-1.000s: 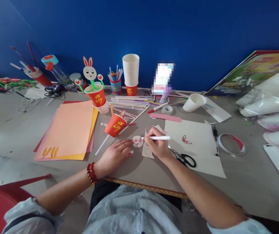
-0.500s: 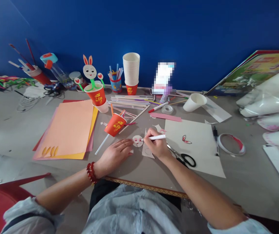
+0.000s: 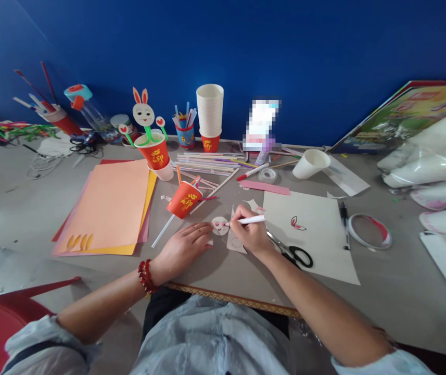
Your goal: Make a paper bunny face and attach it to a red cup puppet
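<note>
A small white paper circle (image 3: 219, 227) with a drawn face and pink marks lies flat on the table. My left hand (image 3: 187, 244) rests palm down, fingers stretched out, its fingertips at the circle's left edge. Pinched in my right hand (image 3: 249, 230) is a white marker (image 3: 253, 220), its tip touching the circle's right side. Under that hand lies a cut paper scrap (image 3: 237, 242). Just right of it, black-handled scissors (image 3: 300, 257) lie partly hidden by my wrist, on a white sheet (image 3: 320, 229) that also bears two red-and-black paper ears (image 3: 298, 224).
Left are coloured paper sheets (image 3: 109, 203) and a tilted red cup (image 3: 185, 199). Behind stand a rabbit figure in a cup (image 3: 153, 151), stacked paper cups (image 3: 209, 112), straws (image 3: 207, 164) and a blurred phone (image 3: 260, 125). A tape roll (image 3: 371, 231), black pen (image 3: 345, 224) and white cup (image 3: 310, 163) lie right.
</note>
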Motion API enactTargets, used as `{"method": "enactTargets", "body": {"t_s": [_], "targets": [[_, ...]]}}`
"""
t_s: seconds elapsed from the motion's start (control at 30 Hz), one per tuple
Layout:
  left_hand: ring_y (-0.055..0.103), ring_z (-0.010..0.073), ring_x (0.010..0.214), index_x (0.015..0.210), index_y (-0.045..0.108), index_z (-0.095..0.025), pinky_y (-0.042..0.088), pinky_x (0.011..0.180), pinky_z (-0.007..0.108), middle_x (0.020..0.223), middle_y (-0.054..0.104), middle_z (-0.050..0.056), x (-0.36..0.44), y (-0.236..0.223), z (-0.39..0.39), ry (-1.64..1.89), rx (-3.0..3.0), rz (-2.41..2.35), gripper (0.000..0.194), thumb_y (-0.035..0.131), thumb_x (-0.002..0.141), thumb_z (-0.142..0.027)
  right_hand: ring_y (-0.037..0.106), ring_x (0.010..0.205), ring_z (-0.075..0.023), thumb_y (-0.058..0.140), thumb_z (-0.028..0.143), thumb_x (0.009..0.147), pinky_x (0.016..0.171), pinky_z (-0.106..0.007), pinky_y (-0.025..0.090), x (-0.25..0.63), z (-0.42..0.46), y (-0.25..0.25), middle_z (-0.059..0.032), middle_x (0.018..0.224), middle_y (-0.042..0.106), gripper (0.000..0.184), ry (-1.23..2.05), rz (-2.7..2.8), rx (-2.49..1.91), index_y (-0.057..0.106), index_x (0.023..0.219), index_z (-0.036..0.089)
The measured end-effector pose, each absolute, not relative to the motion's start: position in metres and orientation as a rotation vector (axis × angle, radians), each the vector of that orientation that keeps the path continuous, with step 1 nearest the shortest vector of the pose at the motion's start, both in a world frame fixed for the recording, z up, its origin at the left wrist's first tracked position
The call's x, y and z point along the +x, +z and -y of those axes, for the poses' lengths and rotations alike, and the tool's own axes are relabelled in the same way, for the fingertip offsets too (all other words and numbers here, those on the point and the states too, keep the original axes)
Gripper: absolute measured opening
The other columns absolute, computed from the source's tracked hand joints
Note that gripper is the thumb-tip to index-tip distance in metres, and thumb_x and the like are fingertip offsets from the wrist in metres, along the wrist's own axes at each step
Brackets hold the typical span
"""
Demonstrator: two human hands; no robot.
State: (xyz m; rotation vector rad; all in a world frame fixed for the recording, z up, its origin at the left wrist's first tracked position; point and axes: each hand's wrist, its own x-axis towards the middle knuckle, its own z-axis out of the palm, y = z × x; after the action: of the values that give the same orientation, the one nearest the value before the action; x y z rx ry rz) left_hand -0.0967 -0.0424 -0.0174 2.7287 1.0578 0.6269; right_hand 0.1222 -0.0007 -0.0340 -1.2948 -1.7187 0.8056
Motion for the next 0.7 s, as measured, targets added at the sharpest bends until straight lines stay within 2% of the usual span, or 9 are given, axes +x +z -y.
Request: {"method": "enactTargets", "body": {"t_s": [0.7], "targets": [[0.063,0.0232,0.122,0.103,0.064,-0.015,0.054,0.104,0.04,0.124,0.069,0.013,-0.0962,-0.0173,0.0425,0.595,2.704,-1.067,0.016,0.049,0.099,-0.019,0.042,0.053,-0.0132,0.055,0.021,0.076,0.052,-0.026,0.03,0.1222,0.0011,-0.0334,0.0045,0.055,0.047,0.018,0.816,1.736,-1.297,0.042,0.062,0.023]]}}
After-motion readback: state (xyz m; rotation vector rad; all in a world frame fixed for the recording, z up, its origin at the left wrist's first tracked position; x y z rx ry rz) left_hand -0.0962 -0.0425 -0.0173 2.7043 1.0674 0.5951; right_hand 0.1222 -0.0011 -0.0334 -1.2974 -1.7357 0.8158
